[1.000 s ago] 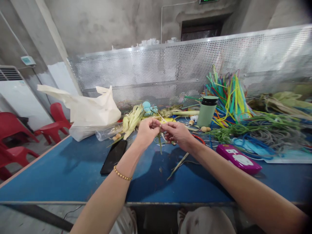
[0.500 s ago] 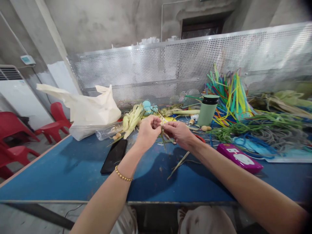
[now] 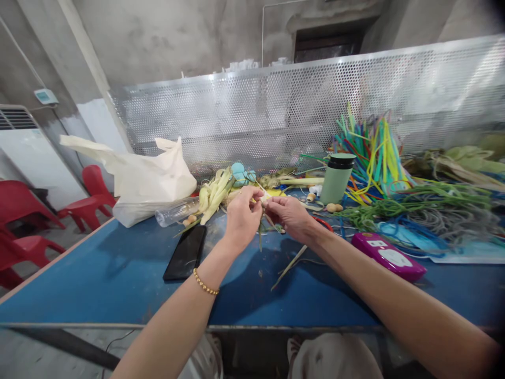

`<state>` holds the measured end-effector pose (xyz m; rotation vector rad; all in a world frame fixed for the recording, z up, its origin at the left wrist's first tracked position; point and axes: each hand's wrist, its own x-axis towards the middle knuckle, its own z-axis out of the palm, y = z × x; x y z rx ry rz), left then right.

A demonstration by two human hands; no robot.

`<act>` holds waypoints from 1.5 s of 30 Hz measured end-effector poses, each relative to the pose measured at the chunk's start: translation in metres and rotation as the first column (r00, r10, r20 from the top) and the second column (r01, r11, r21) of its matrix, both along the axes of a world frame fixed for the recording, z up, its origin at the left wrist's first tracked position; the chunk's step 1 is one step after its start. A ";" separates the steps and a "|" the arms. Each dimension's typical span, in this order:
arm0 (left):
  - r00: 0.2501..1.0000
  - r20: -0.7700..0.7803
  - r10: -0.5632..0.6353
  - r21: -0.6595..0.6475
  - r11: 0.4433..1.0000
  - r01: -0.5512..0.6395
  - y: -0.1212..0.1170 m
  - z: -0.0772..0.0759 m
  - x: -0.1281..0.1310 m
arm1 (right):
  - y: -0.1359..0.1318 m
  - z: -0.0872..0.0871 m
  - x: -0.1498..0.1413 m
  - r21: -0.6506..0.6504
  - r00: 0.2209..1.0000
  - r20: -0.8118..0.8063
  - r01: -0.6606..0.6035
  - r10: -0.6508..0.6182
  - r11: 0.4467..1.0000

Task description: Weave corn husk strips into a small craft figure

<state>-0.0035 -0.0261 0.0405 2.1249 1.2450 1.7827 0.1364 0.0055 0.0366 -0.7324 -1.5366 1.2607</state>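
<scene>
Over the middle of the table, my left hand (image 3: 243, 220) and my right hand (image 3: 294, 216) meet, fingertips pinched. Between them is a small bundle of pale, straw-like plant strips (image 3: 260, 237), its thin ends hanging below the fingers. Its middle is mostly hidden by the fingertips. Behind my left hand lies a bunch of pale yellow-green husks (image 3: 215, 192). Under my right wrist, a loose dry strip (image 3: 290, 266) rests on the table, close to a red-handled tool (image 3: 323, 223) partly covered by my arm.
On the blue table (image 3: 118, 295) lie a black phone (image 3: 184, 253), a white bag (image 3: 153, 181), a clear bottle (image 3: 175, 211) and a purple box (image 3: 389, 257). A green tumbler (image 3: 337, 180) stands before colourful strips (image 3: 381, 158). Green cords (image 3: 418, 202) spread at right; a perforated metal screen (image 3: 244, 121) stands behind.
My left hand has turned slightly and shifted a little right, its fingers more curled at the bundle. The hanging strip ends have swung left. My right hand stays nearly in place.
</scene>
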 end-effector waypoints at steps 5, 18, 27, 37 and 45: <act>0.999 -0.044 0.012 0.044 0.999 -0.010 0.001 -0.001 -0.001 | -0.004 0.004 -0.001 0.047 0.993 0.011 0.118 -0.118 0.992; 0.988 -0.153 -0.001 0.114 0.993 0.019 -0.003 0.000 -0.002 | -0.003 0.012 0.011 0.215 0.991 0.135 -0.009 -0.021 0.977; 0.990 -0.142 0.018 0.110 0.994 -0.002 -0.005 0.001 -0.002 | 0.000 0.013 0.009 0.272 0.984 0.144 0.064 -0.106 0.960; 0.989 -0.139 0.042 0.098 0.995 -0.029 -0.005 0.002 -0.002 | -0.007 0.016 0.007 0.331 0.966 0.194 0.103 -0.174 0.938; 0.999 0.032 0.024 0.022 0.999 -0.024 -0.002 0.003 -0.004 | -0.005 0.018 0.010 0.353 0.948 0.220 0.143 -0.230 0.925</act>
